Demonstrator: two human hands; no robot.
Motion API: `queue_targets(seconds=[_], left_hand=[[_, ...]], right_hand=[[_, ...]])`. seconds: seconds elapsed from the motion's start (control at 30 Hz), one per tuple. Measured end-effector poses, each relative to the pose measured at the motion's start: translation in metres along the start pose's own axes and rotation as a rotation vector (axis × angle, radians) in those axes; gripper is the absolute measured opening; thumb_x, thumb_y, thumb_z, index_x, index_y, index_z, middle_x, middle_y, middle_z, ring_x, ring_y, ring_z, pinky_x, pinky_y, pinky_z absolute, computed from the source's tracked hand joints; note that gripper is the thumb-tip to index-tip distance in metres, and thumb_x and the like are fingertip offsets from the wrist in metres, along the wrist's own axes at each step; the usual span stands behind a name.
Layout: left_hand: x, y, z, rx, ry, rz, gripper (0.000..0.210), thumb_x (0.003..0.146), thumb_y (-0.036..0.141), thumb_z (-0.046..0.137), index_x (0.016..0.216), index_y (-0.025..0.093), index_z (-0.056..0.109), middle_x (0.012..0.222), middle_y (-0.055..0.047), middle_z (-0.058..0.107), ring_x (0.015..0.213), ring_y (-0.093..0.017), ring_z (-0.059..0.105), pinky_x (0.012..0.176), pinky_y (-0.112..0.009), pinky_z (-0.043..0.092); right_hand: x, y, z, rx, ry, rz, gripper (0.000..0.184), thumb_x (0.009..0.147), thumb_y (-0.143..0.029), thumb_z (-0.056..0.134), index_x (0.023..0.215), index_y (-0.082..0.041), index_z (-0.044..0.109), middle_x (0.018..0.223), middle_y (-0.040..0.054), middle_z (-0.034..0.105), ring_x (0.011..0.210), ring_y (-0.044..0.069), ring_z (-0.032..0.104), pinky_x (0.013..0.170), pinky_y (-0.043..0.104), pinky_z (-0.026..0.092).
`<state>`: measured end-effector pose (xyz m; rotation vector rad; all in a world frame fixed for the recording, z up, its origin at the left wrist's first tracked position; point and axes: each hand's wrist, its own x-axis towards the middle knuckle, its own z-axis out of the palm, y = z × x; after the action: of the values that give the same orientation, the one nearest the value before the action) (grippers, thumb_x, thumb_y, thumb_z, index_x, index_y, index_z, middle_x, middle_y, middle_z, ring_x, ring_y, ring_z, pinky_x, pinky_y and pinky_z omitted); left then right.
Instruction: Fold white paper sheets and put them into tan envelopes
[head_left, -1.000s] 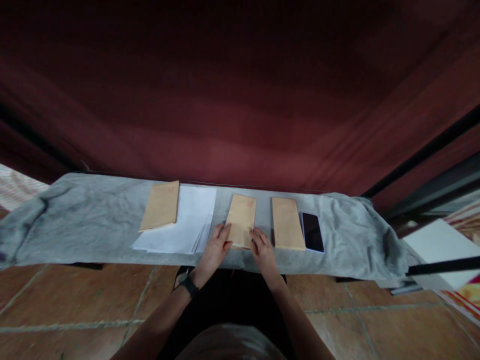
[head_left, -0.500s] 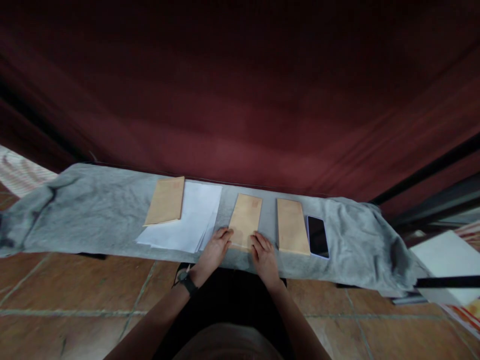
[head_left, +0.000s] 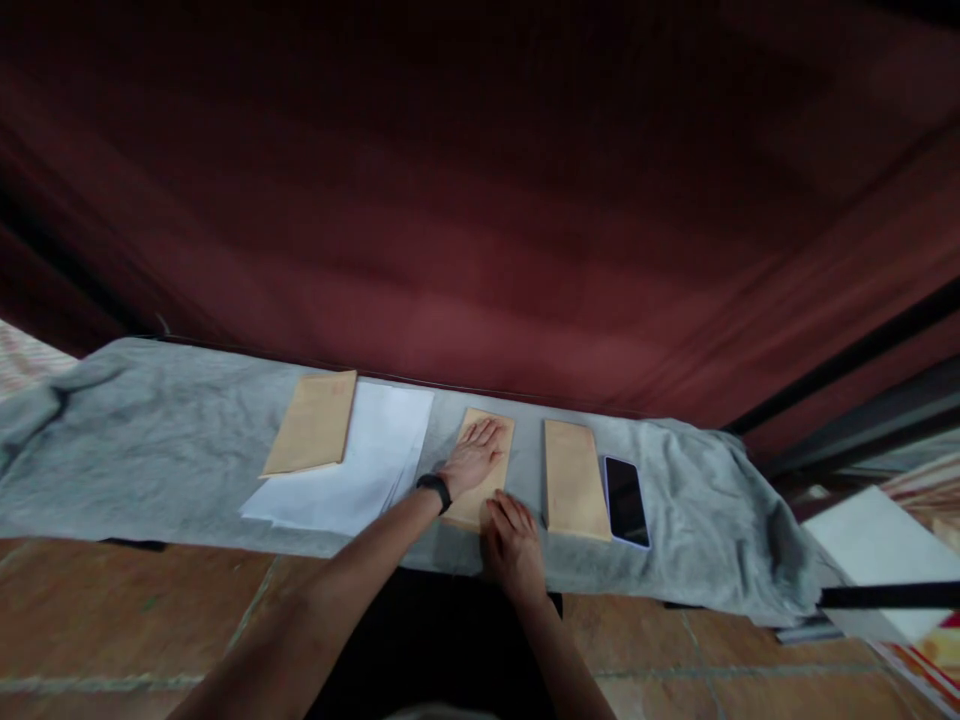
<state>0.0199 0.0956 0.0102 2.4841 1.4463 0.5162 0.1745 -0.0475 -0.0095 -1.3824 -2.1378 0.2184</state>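
A brown paper envelope point(head_left: 471, 510) lies in front of me on a grey cloth. My left hand point(head_left: 475, 455) rests flat on its upper part with the fingers spread. Along the envelope's lower right edge lies my right hand point(head_left: 514, 540), its fingers stretched out and touching the paper. To the right is a second brown envelope point(head_left: 576, 480), with a phone point(head_left: 627, 502) beside it, dark screen up. Left of my hands, a third brown envelope point(head_left: 315, 422) overlaps several white paper sheets point(head_left: 382, 430).
The grey cloth point(head_left: 165, 440) covers a long narrow surface. A dark red fabric wall point(head_left: 480, 280) rises behind its far edge. At the right stand a white panel point(head_left: 885, 550) and a black bar point(head_left: 892, 596). Brown floor tiles point(head_left: 150, 620) show below the near edge.
My left hand has moved from the envelope's lower left edge up onto its upper part and flattened there. My right hand stays near the lower right corner. The view has shifted slightly.
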Motion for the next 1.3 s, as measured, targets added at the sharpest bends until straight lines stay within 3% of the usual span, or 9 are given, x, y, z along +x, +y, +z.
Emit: queue_targets(seconds=[0.13, 0.33, 0.7, 0.9, 1.13, 1.23, 1.3], left_hand=[[0.017, -0.013, 0.008, 0.034, -0.013, 0.017, 0.053, 0.099, 0.037, 0.041, 0.149, 0.018, 0.044, 0.159, -0.011, 0.040, 0.150, -0.026, 0.030, 0.123, -0.048, 0.019], [0.011, -0.018, 0.015, 0.045, -0.020, 0.078, 0.052, 0.100, 0.037, 0.042, 0.150, 0.023, 0.043, 0.159, -0.006, 0.041, 0.150, -0.024, 0.029, 0.124, -0.047, 0.016], [-0.037, -0.003, 0.009, 0.006, -0.052, 0.159, 0.054, 0.102, 0.038, 0.040, 0.152, 0.020, 0.039, 0.161, -0.008, 0.036, 0.151, -0.018, 0.028, 0.125, -0.040, 0.017], [-0.069, 0.007, 0.004, -0.009, -0.065, 0.182, 0.052, 0.101, 0.033, 0.041, 0.152, 0.023, 0.038, 0.160, -0.006, 0.039, 0.150, -0.018, 0.030, 0.125, -0.041, 0.019], [-0.112, 0.023, -0.005, 0.012, -0.040, 0.225, 0.049, 0.101, 0.031, 0.045, 0.148, 0.020, 0.045, 0.152, -0.011, 0.050, 0.145, -0.023, 0.040, 0.123, -0.047, 0.027], [-0.128, 0.028, -0.012, 0.016, -0.060, 0.242, 0.046, 0.101, 0.035, 0.046, 0.145, 0.022, 0.050, 0.147, -0.009, 0.056, 0.142, -0.024, 0.044, 0.121, -0.046, 0.030], [-0.135, 0.030, -0.017, 0.020, -0.086, 0.263, 0.049, 0.101, 0.038, 0.046, 0.149, 0.025, 0.045, 0.151, -0.006, 0.052, 0.144, -0.022, 0.042, 0.122, -0.043, 0.029]], right_hand=[[0.001, -0.002, -0.001, 0.000, 0.005, 0.009, 0.040, 0.098, -0.017, 0.046, 0.135, -0.025, 0.058, 0.140, 0.0085, 0.060, 0.129, 0.025, 0.055, 0.109, 0.046, 0.043], [0.003, -0.008, -0.005, 0.010, 0.006, 0.023, 0.042, 0.096, -0.016, 0.048, 0.135, -0.026, 0.057, 0.139, 0.0075, 0.061, 0.126, 0.025, 0.056, 0.110, 0.047, 0.042], [0.001, -0.005, -0.001, 0.059, 0.065, 0.025, 0.038, 0.098, -0.021, 0.046, 0.135, -0.023, 0.057, 0.135, 0.0099, 0.063, 0.125, 0.024, 0.058, 0.109, 0.047, 0.045], [0.001, 0.004, 0.009, 0.122, 0.122, 0.146, 0.042, 0.103, -0.026, 0.036, 0.141, -0.022, 0.054, 0.137, 0.0114, 0.063, 0.128, 0.024, 0.057, 0.106, 0.046, 0.049], [0.042, 0.015, 0.024, 0.101, 0.013, 0.023, 0.046, 0.105, -0.028, 0.032, 0.148, -0.020, 0.046, 0.151, 0.0098, 0.051, 0.142, 0.021, 0.044, 0.116, 0.047, 0.040], [0.067, 0.019, 0.030, -0.001, -0.058, -0.086, 0.047, 0.105, -0.025, 0.032, 0.150, -0.018, 0.044, 0.154, 0.0116, 0.047, 0.146, 0.022, 0.039, 0.119, 0.050, 0.033], [0.083, 0.025, 0.035, -0.063, -0.077, -0.107, 0.046, 0.104, -0.027, 0.036, 0.149, -0.020, 0.046, 0.155, 0.0117, 0.045, 0.146, 0.022, 0.039, 0.120, 0.050, 0.030]])
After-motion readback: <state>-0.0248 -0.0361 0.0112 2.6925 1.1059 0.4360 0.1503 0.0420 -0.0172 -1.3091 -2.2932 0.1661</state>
